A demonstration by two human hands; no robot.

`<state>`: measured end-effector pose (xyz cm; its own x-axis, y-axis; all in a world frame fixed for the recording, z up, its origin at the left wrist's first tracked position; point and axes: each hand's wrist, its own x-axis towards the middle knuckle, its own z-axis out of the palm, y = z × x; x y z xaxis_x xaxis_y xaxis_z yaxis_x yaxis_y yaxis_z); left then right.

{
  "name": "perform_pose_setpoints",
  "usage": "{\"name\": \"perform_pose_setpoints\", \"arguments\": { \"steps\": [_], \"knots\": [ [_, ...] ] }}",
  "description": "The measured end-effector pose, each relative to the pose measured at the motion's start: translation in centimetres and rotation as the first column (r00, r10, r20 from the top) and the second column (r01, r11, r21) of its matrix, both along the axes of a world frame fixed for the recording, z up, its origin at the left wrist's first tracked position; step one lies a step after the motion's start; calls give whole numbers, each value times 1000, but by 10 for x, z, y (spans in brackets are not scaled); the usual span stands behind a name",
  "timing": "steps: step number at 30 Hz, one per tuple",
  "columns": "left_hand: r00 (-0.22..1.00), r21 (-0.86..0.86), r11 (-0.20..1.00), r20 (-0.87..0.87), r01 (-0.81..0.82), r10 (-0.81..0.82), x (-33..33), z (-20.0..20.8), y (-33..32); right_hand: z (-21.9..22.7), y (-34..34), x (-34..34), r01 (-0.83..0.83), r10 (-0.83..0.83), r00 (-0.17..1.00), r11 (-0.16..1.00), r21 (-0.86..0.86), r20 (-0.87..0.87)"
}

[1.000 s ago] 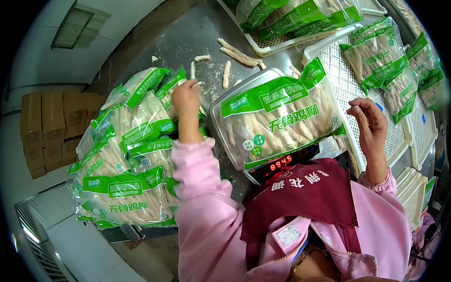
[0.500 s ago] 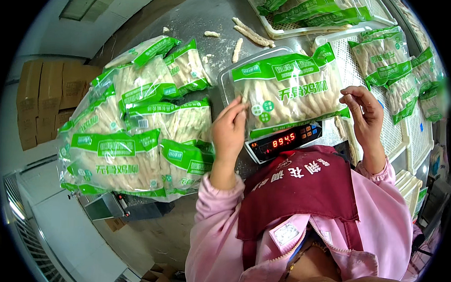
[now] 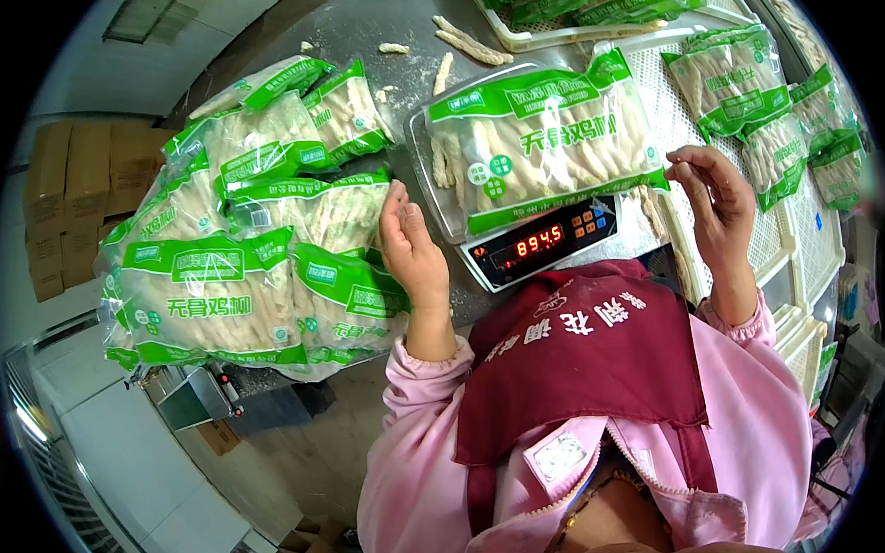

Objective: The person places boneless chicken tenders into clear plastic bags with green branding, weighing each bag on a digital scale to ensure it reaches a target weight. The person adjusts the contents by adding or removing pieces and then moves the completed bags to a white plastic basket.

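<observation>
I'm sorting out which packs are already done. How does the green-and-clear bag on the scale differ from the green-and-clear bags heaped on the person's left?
The green-and-clear plastic bag on the scale lies alone and flat in a clear tray over the lit red display; the heaped green-and-clear bags overlap in a pile on the metal table. The left hand rests against the heap; the right hand hovers by the scale bag, apart. Both hold pale sticks.

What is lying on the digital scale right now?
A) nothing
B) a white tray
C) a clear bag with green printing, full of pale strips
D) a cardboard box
C: the green-printed bag of pale strips lies on the scale, whose red display is lit.
</observation>
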<state>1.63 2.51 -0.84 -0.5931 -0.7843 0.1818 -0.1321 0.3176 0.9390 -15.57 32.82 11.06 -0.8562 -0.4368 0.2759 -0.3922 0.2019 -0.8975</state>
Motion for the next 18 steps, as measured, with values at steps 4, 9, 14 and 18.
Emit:
{"name": "perform_pose_setpoints", "arguments": {
  "steps": [4,9,14,18],
  "knots": [
    [999,-120,992,-21,34,-37,-2,5,12,1,-7,2,-28,29,1000,999,-39,6],
    [997,-104,993,-44,62,-67,-5,-4,18,0,-12,1,-53,53,999,999,12,-1],
    [994,-49,996,-78,68,-71,-9,-11,17,-2,-21,-1,-88,88,996,996,32,-10],
    [996,-45,997,-60,63,-65,-7,-15,10,-1,-32,-4,-119,120,993,992,47,-17]
  ]
}}
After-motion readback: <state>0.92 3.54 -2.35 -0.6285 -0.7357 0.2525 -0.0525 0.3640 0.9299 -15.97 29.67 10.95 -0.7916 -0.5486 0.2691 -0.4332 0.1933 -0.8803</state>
